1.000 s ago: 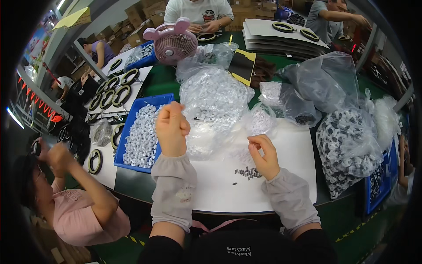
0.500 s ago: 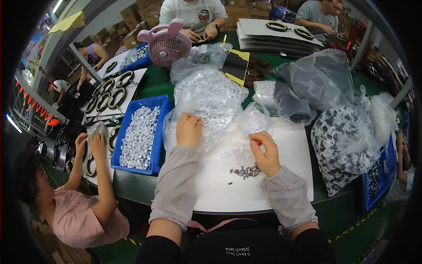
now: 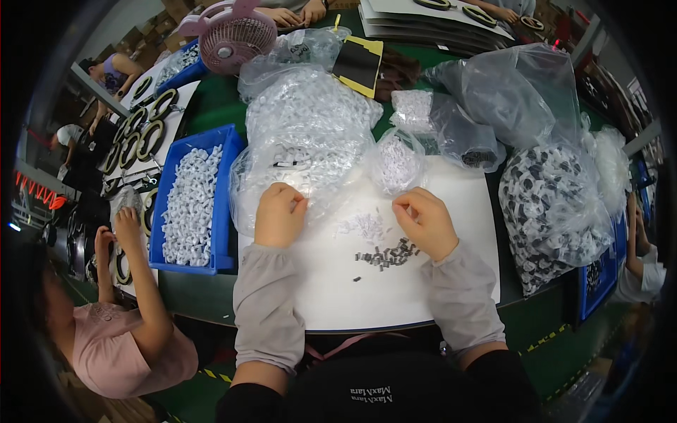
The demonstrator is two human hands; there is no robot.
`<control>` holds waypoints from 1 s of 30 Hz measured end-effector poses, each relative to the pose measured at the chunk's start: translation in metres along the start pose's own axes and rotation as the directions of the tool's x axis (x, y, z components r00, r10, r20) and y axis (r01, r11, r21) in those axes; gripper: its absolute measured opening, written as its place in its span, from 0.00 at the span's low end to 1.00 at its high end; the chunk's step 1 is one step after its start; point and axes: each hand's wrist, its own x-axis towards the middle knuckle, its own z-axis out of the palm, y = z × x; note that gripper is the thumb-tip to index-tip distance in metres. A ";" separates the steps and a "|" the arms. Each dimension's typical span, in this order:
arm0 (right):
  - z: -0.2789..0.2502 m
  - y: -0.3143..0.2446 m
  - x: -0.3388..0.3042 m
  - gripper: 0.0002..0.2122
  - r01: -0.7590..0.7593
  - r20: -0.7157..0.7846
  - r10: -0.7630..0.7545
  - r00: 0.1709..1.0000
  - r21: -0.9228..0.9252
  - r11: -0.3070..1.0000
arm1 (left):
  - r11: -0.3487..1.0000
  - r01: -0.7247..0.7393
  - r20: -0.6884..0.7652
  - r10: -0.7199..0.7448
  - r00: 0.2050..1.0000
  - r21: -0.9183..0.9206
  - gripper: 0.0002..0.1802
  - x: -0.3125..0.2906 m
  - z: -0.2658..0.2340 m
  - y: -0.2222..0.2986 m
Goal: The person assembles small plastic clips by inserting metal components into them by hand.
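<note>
My left hand [image 3: 279,216] is closed in a pinch at the near edge of a large clear bag of white plastic parts [image 3: 310,120]. My right hand [image 3: 427,224] is also closed, thumb against curled fingers, over the white sheet [image 3: 338,296]. Whatever either hand pinches is too small or hidden to name. Between the hands lies a scatter of tiny pale pieces [image 3: 364,227]. Just nearer is a pile of small dark pieces [image 3: 386,255], close to my right hand, with one dark piece apart from it. A small bag of pale pieces [image 3: 397,162] sits beyond my right hand.
A blue bin of white parts [image 3: 192,204] stands left. To the right sits a big bag of black and white parts [image 3: 553,215]. A pink fan [image 3: 236,37] and a black-and-yellow pad [image 3: 358,65] are farther back. A co-worker in pink [image 3: 134,338] works at the left.
The view has shifted, so the table appears lower and farther left. My left hand has drawn back from over the large bag. My right thumb and fingers have come together.
</note>
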 end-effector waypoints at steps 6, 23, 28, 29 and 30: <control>-0.001 0.009 -0.005 0.03 0.054 0.275 -0.019 0.961 -0.118 0.992 | 0.979 0.199 -0.134 -0.203 0.970 -0.046 0.08 -0.006 -0.014 -0.007; 0.010 -0.002 -0.006 0.03 0.089 0.406 -0.103 0.908 0.054 0.995 | 0.698 0.286 -0.036 -0.408 0.912 -0.657 0.15 -0.002 -0.007 0.036; 0.012 0.004 -0.014 0.03 0.171 0.487 -0.121 0.865 -0.059 0.983 | 0.222 0.345 0.289 -0.248 0.925 -0.912 0.14 -0.013 0.002 0.076; 0.012 0.004 -0.014 0.03 0.155 0.510 -0.102 0.854 -0.063 0.986 | 0.222 0.344 0.288 -0.249 0.925 -0.912 0.14 -0.014 0.003 0.075; 0.013 0.003 -0.015 0.03 0.156 0.511 -0.103 0.853 -0.062 0.986 | 0.200 0.361 0.309 -0.252 0.917 -0.911 0.14 -0.015 0.004 0.074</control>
